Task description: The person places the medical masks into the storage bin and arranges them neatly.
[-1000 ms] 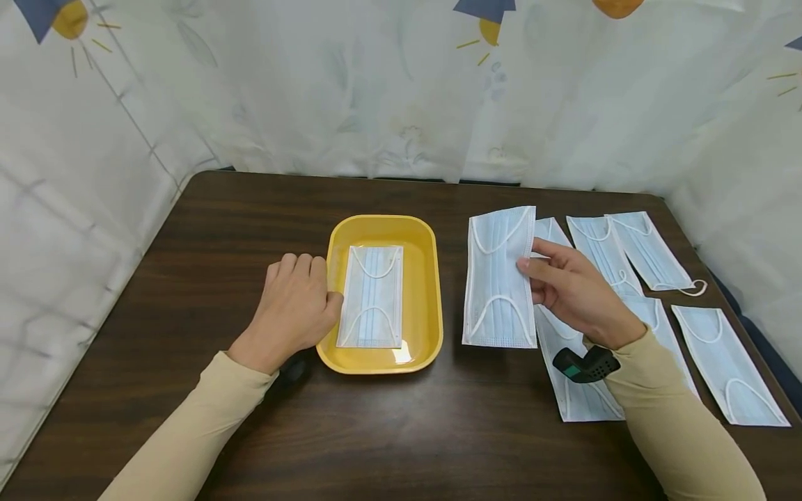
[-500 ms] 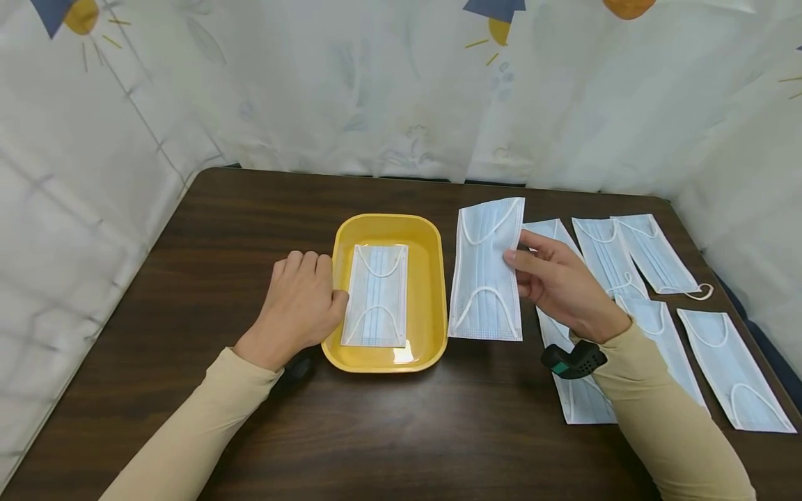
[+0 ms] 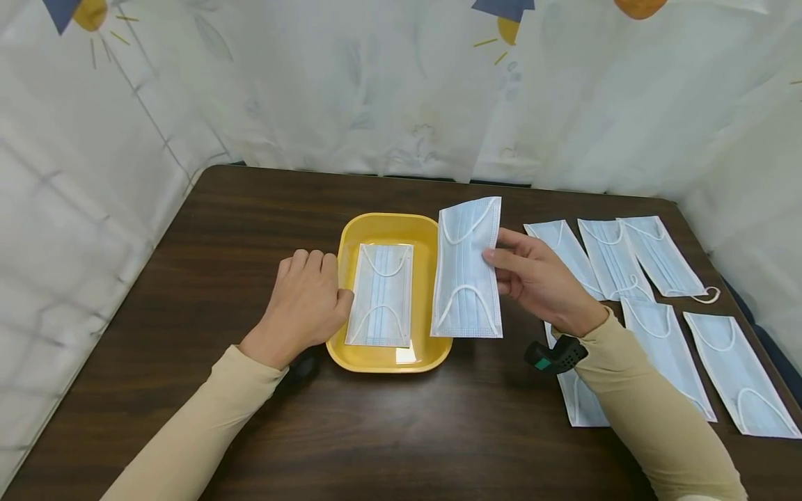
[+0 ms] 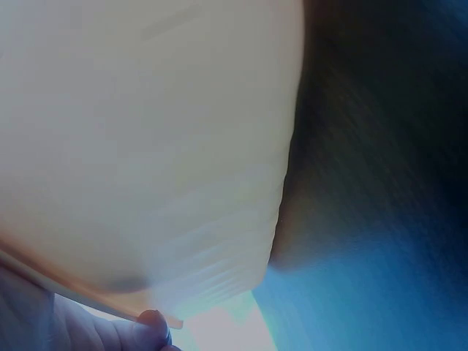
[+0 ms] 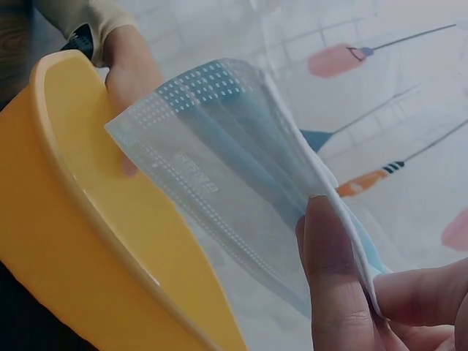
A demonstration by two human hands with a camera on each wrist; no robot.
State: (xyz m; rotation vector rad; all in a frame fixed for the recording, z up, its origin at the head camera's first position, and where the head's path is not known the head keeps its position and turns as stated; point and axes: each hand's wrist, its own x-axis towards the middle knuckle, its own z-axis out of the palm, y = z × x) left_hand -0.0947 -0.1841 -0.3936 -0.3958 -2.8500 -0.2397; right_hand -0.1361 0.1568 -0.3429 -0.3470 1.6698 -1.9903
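At centre-right, right hand (image 3: 541,278) pinches a pale-blue pleated mask (image 3: 466,271), best held flat. Left hand (image 3: 305,303) grips yellow plastic tray (image 3: 376,358); brace gently.

Mask (image 3: 379,296) in tray (image 3: 376,360) on table (image 3: 407,431)

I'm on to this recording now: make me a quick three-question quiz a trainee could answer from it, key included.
1. Multiple choice: which hand holds the raised face mask?
A) the left
B) the right
C) neither

2. True or false: the left hand grips the rim of the yellow tray.

3. Fill in the blank: in the head view, the loose face masks on the table lie to the ____ of the tray.

Key:
1. B, the right hand.
2. True.
3. right
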